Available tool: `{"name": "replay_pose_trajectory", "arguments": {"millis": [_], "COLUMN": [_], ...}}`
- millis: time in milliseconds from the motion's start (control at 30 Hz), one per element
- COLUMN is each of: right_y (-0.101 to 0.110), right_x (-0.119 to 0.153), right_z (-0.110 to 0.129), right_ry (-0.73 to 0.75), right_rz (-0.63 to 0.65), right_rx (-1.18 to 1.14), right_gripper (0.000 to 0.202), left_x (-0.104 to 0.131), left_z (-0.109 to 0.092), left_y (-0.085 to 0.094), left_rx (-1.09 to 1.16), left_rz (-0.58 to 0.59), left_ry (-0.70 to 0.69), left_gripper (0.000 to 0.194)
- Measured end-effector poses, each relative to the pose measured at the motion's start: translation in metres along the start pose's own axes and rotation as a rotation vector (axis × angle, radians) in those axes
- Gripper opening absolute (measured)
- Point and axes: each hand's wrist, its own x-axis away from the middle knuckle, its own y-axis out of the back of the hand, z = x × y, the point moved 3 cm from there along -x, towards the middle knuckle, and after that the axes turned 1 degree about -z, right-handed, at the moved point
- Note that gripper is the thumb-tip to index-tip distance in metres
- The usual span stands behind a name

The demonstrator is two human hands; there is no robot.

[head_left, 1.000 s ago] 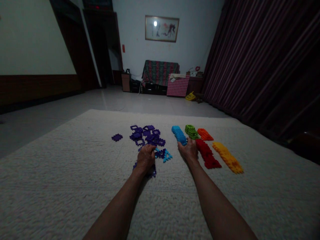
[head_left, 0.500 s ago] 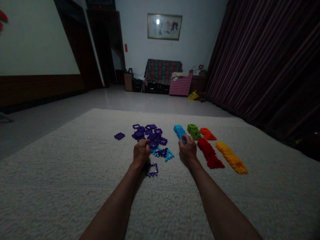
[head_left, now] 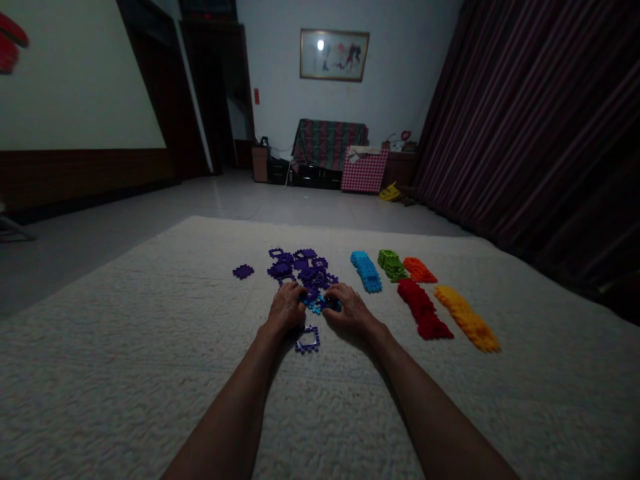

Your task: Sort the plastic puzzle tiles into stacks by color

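Observation:
Purple toothed plastic pieces (head_left: 309, 267) lie in a loose heap on the pale quilted mat (head_left: 150, 347). At the heap's near edge are a few light blue pieces (head_left: 316, 305), between my two hands. My left hand (head_left: 287, 307) is closed at the heap's left near side; what its fingertips hold is hidden. My right hand (head_left: 349, 308) has its fingers pinched at a dark and blue piece on the right of the light blue ones, too small to name. A purple square frame (head_left: 307, 339) lies nearer, just below my left hand.
Rows of stacked pieces lie to the right: blue (head_left: 367, 271), green (head_left: 393, 265), orange (head_left: 419, 270), red (head_left: 423, 310) and yellow (head_left: 467, 319). A single purple piece (head_left: 243, 271) sits left of the heap. Dark curtains (head_left: 525, 133) hang at the right.
My right hand has moved left from the blue row to the near edge of the purple heap, beside my left hand. The blue row is now uncovered. The view has shifted slightly.

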Motion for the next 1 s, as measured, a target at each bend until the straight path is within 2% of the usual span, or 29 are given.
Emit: {"name": "replay_pose_trajectory", "arguments": {"millis": [167,267,467,633,733,900,1000], "right_y": [0.003,0.004,-0.008,-0.020,-0.021,-0.015,-0.011], "right_x": [-0.004,-0.006,-0.003,-0.003,-0.005,-0.010,-0.012], "right_z": [-0.002,0.001,0.027,0.037,0.033,0.027,0.025], "right_ry": [0.033,-0.019,-0.144,-0.153,-0.121,-0.002,0.080], "right_rz": [0.057,0.090,0.038,0.005,-0.054,-0.189,-0.262], "right_rx": [-0.045,-0.053,0.173,0.210,0.162,0.047,-0.032], "right_gripper": [0.023,0.015,0.045,0.044,0.042,0.044,0.047], "left_x": [-0.001,-0.001,-0.002,-0.002,-0.003,-0.007,-0.009], "left_z": [0.007,0.008,0.006,0.003,0.002,-0.009,-0.016], "left_y": [0.001,0.001,0.003,0.004,0.006,0.022,0.030], "left_rx": [-0.001,-0.010,-0.005,-0.056,-0.041,0.088,0.192], "left_rz": [-0.089,-0.110,-0.106,-0.094,-0.113,-0.289,-0.287], "left_ry": [0.061,0.074,0.091,0.114,0.145,0.151,0.182], "left_gripper": [0.040,0.037,0.033,0.029,0.027,0.027,0.023]}}
